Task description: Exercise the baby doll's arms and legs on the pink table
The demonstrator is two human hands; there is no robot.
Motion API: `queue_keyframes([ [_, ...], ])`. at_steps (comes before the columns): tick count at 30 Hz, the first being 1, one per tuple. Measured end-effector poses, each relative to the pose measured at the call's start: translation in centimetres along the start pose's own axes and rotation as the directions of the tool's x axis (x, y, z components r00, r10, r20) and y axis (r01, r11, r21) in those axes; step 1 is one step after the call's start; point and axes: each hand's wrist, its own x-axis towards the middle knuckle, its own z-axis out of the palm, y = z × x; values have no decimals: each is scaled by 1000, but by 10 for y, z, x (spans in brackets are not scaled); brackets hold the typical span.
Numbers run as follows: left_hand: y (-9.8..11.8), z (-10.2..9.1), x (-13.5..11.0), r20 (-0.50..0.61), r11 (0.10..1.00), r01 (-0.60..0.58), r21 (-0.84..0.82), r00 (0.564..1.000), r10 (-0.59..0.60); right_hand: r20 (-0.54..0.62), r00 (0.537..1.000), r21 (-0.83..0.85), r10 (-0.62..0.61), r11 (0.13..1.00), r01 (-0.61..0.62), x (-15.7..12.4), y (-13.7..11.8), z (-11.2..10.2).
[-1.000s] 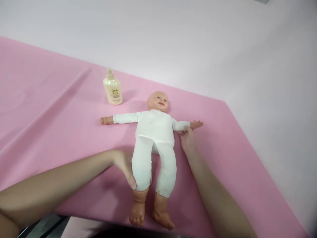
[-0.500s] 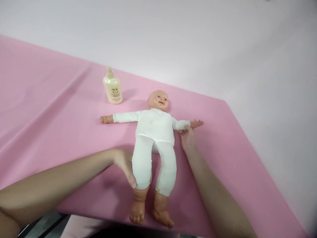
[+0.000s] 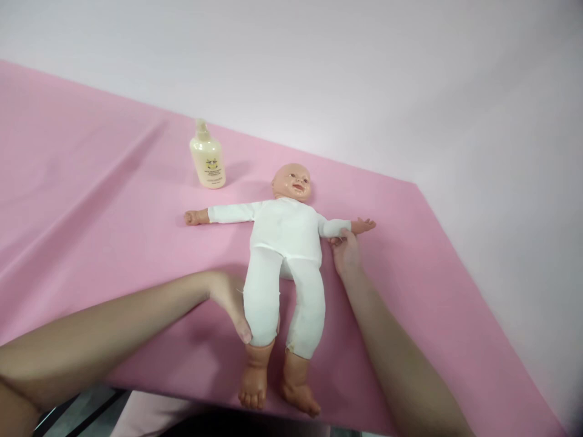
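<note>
A baby doll [image 3: 286, 233] with a white cloth body lies face up on the pink-covered table, its arms spread and its feet toward me. My left hand [image 3: 230, 303] is wrapped round the doll's leg on the left, just above the ankle. The thumb shows on the near side, and the other fingers are mostly hidden behind the leg. At the doll's arm on the right, my right hand [image 3: 347, 250] grips the sleeve near the wrist, thumb on top and fingers curled underneath.
A cream-coloured pump bottle [image 3: 208, 161] with a printed label stands upright beyond the doll's arm on the left. The pink cloth [image 3: 118, 243] has folds at the left. Its edge meets a white surface [image 3: 410, 91] at the back and right.
Hardly anything differs. The whole view has shifted very slightly; both hands keep the same hold on the doll's leg and arm.
</note>
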Motion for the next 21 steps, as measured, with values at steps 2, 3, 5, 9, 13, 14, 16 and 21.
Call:
queue_keyframes([
  [2, 1, 0, 0, 7, 1000, 5, -6, 1000, -5, -4, 1000, 10, 8, 1000, -8, -2, -2, 1],
  [3, 1, 0, 0, 10, 1000, 4, -11, 1000, -4, -5, 1000, 15, 14, 1000, -14, -3, -3, 1],
  [5, 1, 0, 0, 11, 1000, -8, -15, 1000, 8, -4, 1000, 12, 24, 1000, -24, -4, -4, 2],
  [9, 0, -1, -1, -8, 1000, -31, 0, 999, 31, -9, 1000, -8, 20, 1000, -20, -4, -4, 3],
  [13, 0, 0, -1, 0, 1000, 6, 16, 1000, -6, 11, 1000, -16, 3, 1000, -2, -3, -4, 1],
  [14, 1, 0, -1, 2, 1000, 4, 17, 1000, -4, 20, 1000, -21, 0, 1000, 0, -3, -5, 0],
  [16, 2, 1, 0, -3, 1000, -21, 21, 1000, 21, 29, 1000, -30, 4, 1000, -3, -4, -6, 0],
  [21, 10, 2, 2, -8, 998, -47, 46, 999, 47, -9, 1000, -7, 11, 1000, -11, -8, -10, 5],
])
